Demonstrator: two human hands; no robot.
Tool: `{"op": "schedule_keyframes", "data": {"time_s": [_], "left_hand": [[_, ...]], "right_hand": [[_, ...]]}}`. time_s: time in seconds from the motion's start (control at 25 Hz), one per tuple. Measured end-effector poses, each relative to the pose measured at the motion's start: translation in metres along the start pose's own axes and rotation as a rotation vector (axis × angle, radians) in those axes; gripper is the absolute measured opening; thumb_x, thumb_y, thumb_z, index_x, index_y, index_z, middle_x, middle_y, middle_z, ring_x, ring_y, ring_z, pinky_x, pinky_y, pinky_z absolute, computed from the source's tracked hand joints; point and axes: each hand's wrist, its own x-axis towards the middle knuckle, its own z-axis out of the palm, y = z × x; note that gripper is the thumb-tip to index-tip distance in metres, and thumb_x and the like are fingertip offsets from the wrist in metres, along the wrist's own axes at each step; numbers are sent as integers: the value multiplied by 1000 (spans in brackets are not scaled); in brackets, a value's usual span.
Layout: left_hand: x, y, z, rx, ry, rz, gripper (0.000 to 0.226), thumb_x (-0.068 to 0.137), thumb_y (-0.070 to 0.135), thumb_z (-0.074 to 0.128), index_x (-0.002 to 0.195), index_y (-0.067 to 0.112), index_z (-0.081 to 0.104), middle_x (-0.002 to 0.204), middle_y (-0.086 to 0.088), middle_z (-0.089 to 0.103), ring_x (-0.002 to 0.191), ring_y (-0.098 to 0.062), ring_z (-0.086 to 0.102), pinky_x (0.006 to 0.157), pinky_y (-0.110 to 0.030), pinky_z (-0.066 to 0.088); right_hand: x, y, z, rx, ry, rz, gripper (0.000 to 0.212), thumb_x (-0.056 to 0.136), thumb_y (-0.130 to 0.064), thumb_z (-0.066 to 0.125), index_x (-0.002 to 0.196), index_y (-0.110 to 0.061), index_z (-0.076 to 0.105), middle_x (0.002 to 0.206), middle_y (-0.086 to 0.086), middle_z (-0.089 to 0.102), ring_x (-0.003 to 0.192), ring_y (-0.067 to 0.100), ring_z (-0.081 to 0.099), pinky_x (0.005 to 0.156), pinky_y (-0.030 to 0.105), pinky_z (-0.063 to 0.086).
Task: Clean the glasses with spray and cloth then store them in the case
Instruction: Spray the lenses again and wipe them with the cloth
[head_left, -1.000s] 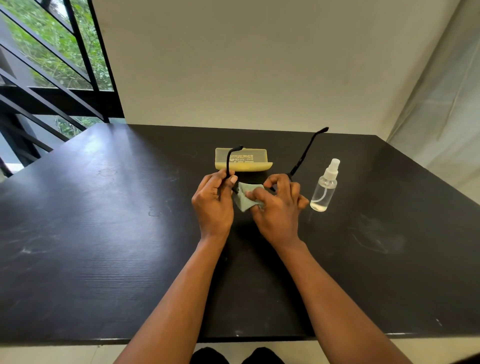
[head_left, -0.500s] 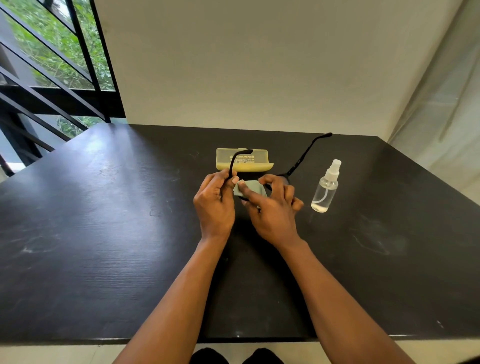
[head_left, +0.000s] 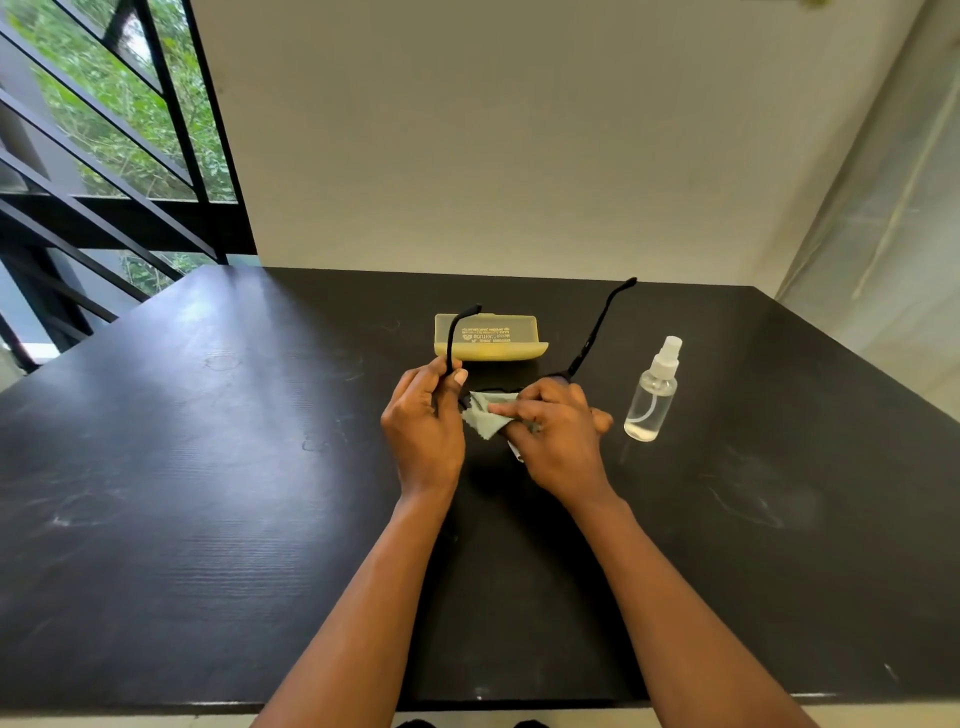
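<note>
Black-framed glasses (head_left: 597, 332) are held above the black table, both temple arms pointing away from me. My left hand (head_left: 423, 426) pinches the frame at its left temple. My right hand (head_left: 558, 436) presses a pale green cloth (head_left: 485, 418) against the lens area, which the cloth and fingers hide. A yellow glasses case (head_left: 498, 340) lies just beyond the hands; whether its lid is open I cannot tell. A clear spray bottle (head_left: 652, 395) with a white nozzle stands upright to the right of my right hand.
The black table (head_left: 208, 493) stretches wide on both sides of the hands, its near edge at the bottom. A beige wall rises behind it. A black window frame (head_left: 171, 130) stands at the left, a pale curtain (head_left: 893, 208) at the right.
The right hand has shifted the cloth over the lens, and more of the cloth shows below the fingers. The temple arms have tilted slightly. Case and bottle have not moved.
</note>
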Motion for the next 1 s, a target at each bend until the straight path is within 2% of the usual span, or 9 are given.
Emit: {"op": "schedule_keyframes", "data": {"time_s": [0.08,0.16,0.24,0.4,0.52,0.6,0.76,0.88,1.0], "left_hand": [[1,0,0,8,11,-26,23,84,11,63,105,2,66,92,2,60,81,-13,63,70,-16,54],[1,1,0,0,12,-35,23,84,11,63,105,3,67,92,3,60,81,-12,62,70,-18,56],[1,2,0,-5,15,-42,23,84,10,63,105,3,66,92,3,60,82,-11,61,70,-17,56],[2,2,0,2,13,-44,24,84,11,63,106,2,66,93,3,60,83,-11,61,70,-17,55],[1,2,0,4,17,-42,24,83,10,64,106,2,66,93,2,60,82,-9,60,70,-10,53],[1,3,-1,4,20,-36,24,83,10,64,106,1,66,93,2,60,79,-5,59,69,-5,49],[1,6,0,6,27,-22,25,83,8,64,106,0,65,94,2,59,78,0,56,69,1,44],[1,7,0,11,28,-15,26,82,7,64,106,-1,65,94,2,58,79,0,55,70,2,43],[0,6,-1,11,29,-12,27,82,7,64,107,-1,65,94,2,58,79,2,54,69,3,43]], "right_hand": [[3,-4,-4,260,-18,209,19,82,-18,66,98,-28,73,86,-12,56,91,11,53,76,32,41],[6,-7,-12,618,24,443,14,83,-14,65,92,-22,72,82,-7,62,81,11,58,67,22,46],[8,-7,-21,875,97,638,6,84,-15,66,83,-19,70,76,-1,66,73,11,60,63,23,47],[11,-1,-35,1155,314,828,10,85,-13,65,75,-14,61,55,-6,60,38,-2,50,38,13,39],[13,2,-39,1164,426,857,21,84,-13,65,65,-16,57,38,-12,52,31,-2,43,35,13,35],[13,2,-40,1126,481,837,23,84,-13,66,63,-16,58,45,-11,53,35,-1,44,41,15,39],[15,4,-39,1034,540,795,15,85,-14,66,70,-12,61,67,-3,58,58,4,54,54,18,47],[15,6,-34,927,535,772,9,85,-17,66,81,-10,65,73,-3,61,68,10,57,61,22,47],[14,5,-31,694,533,714,13,84,-21,66,74,-15,60,72,-3,58,70,12,55,62,22,46]]}}
